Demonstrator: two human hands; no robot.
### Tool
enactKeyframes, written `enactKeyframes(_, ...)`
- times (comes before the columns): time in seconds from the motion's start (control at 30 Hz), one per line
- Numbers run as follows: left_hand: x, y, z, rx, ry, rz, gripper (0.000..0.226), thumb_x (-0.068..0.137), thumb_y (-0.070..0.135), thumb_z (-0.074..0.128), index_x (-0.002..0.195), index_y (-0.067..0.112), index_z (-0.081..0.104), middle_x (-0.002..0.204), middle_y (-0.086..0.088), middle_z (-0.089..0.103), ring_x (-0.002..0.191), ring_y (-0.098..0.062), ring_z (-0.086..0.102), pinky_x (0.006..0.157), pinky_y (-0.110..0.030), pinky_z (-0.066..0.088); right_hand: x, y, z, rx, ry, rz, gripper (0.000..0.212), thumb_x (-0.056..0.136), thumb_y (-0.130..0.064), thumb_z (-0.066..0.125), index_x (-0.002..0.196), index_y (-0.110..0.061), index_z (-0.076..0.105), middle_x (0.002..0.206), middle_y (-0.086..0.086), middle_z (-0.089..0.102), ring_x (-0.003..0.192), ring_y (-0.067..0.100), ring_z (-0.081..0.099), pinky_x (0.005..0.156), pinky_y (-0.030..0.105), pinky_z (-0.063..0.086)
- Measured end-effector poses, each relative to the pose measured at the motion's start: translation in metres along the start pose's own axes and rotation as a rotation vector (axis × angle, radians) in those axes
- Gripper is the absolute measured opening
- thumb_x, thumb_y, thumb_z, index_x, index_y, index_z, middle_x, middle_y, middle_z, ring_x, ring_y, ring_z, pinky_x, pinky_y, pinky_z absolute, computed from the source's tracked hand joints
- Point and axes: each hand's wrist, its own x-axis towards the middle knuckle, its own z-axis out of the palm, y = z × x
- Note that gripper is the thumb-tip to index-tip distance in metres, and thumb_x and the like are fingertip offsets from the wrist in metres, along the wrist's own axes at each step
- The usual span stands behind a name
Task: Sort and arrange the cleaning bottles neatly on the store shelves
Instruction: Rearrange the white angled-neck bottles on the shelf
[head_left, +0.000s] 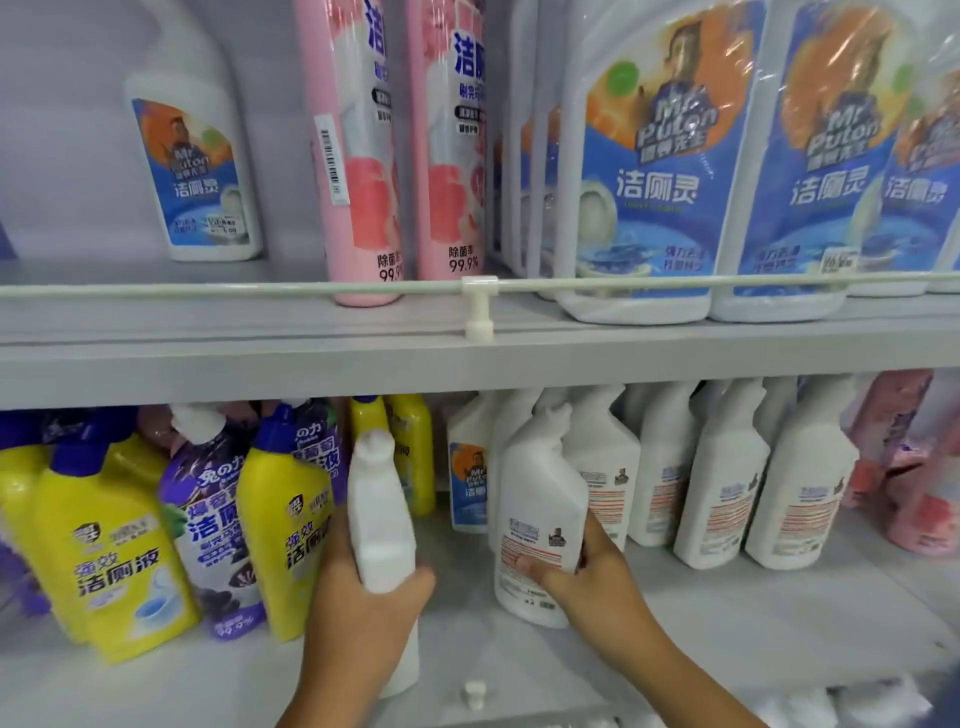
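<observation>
left hand (358, 613) gripping white bottle (382, 519), lower shelf (727, 623)

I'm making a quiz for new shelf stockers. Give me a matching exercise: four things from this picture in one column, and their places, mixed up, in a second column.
Things:
1. pink bottles
2. yellow bottles
3. left hand
4. right hand

Places:
A. lower shelf, far left
B. grips a white bottle with its back label showing
C. upper shelf, behind the rail
D. grips a plain white bottle turned side-on

Pairs: 1-C, 2-A, 3-D, 4-B
</observation>
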Motion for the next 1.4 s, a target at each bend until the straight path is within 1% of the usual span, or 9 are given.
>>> enactKeyframes(0.17,-0.007,0.003,-0.042,-0.005,0.112,-0.004,0.059,0.074,0.012,0.087,0.119,0.035,0.056,0.095,0.01,0.066,0.084,-0.005,0.061,0.067,-0.029,0.045,0.0,-0.023,0.046,0.064,-0.091,-0.033,0.058,0.078,-0.015,0.086,0.123,-0.036,0.057,0.112,-0.014,0.074,0.102,0.001,0.07,0.072,0.017,0.059)
enactKeyframes(0.37,-0.014,-0.013,-0.053,-0.011,0.302,0.036,0.089,0.066,0.02,0.093,0.138,0.031,0.042,0.12,-0.005,0.061,0.106,-0.029,0.061,0.089,-0.042,0.049,0.008,-0.032,0.083,0.073,-0.234,-0.046,0.061,0.079,-0.018,0.085,0.128,-0.037,0.054,0.118,-0.019,0.072,0.106,-0.006,0.067,0.075,0.01,0.054)
enactKeyframes(0.63,0.0,-0.023,-0.04,0.018,0.445,0.11,0.111,0.056,0.006,0.098,0.149,0.014,0.038,0.137,-0.018,0.047,0.124,-0.037,0.05,0.103,-0.054,0.049,0.026,-0.037,0.104,-0.105,-0.396,0.034,0.052,0.081,-0.037,0.078,0.124,-0.042,0.05,0.131,-0.015,0.065,0.12,0.01,0.062,0.107,0.039,0.051)
enactKeyframes(0.73,-0.023,-0.037,-0.038,0.062,0.516,0.288,0.108,0.061,0.033,0.093,0.15,0.009,0.036,0.144,-0.006,0.043,0.136,-0.038,0.043,0.114,-0.055,0.039,0.017,-0.036,0.088,-0.16,-0.366,0.017,0.025,0.09,-0.027,0.071,0.112,-0.032,0.059,0.116,-0.015,0.068,0.108,0.004,0.064,0.101,0.03,0.053)
enactKeyframes(0.87,-0.044,-0.011,-0.014,-0.022,0.205,0.514,0.063,0.074,0.043,0.075,0.122,0.006,0.058,0.127,-0.004,0.057,0.121,-0.032,0.057,0.109,-0.041,0.043,0.002,-0.036,0.033,-0.083,0.084,-0.174,0.014,0.092,-0.008,0.069,0.1,-0.019,0.068,0.1,-0.008,0.068,0.092,0.004,0.066,0.079,0.017,0.051)
enactKeyframes(1.0,-0.032,0.03,0.032,-0.039,-0.106,0.529,0.04,0.087,0.026,0.076,0.121,0.031,0.057,0.127,0.022,0.055,0.119,-0.009,0.059,0.097,-0.016,0.047,0.022,-0.056,-0.036,-0.231,0.492,-0.421,0.025,0.092,-0.014,0.071,0.116,-0.014,0.063,0.113,-0.003,0.063,0.1,0.008,0.062,0.089,0.014,0.048)
enactKeyframes(1.07,-0.007,0.033,0.061,-0.082,-0.162,0.404,0.05,0.085,0.026,0.08,0.126,0.033,0.053,0.125,0.027,0.052,0.118,-0.003,0.059,0.097,-0.017,0.049,0.039,-0.068,-0.056,-0.382,0.449,-0.386,0.045,0.09,-0.022,0.075,0.13,-0.013,0.057,0.124,-0.002,0.057,0.104,0.001,0.053,0.095,0.005,0.04)
enactKeyframes(1.23,0.043,0.027,0.12,0.023,-0.25,0.106,0.086,0.073,0.047,0.084,0.142,0.023,0.039,0.14,-0.002,0.052,0.129,-0.024,0.055,0.102,-0.048,0.05,0.063,-0.064,-0.054,-0.662,0.299,-0.26,0.07,0.085,-0.036,0.079,0.14,-0.008,0.048,0.138,0.009,0.054,0.13,0.024,0.048,0.106,0.03,0.04)
enactKeyframes(1.4,0.045,0.016,0.13,0.119,-0.272,-0.02,0.051,0.082,0.053,0.077,0.117,0.025,0.052,0.114,0.004,0.067,0.107,-0.024,0.066,0.079,-0.032,0.048,0.06,-0.063,-0.063,-0.547,0.273,-0.174,0.058,0.081,-0.041,0.081,0.129,-0.022,0.054,0.116,-0.01,0.059,0.106,0.013,0.057,0.088,0.027,0.044)
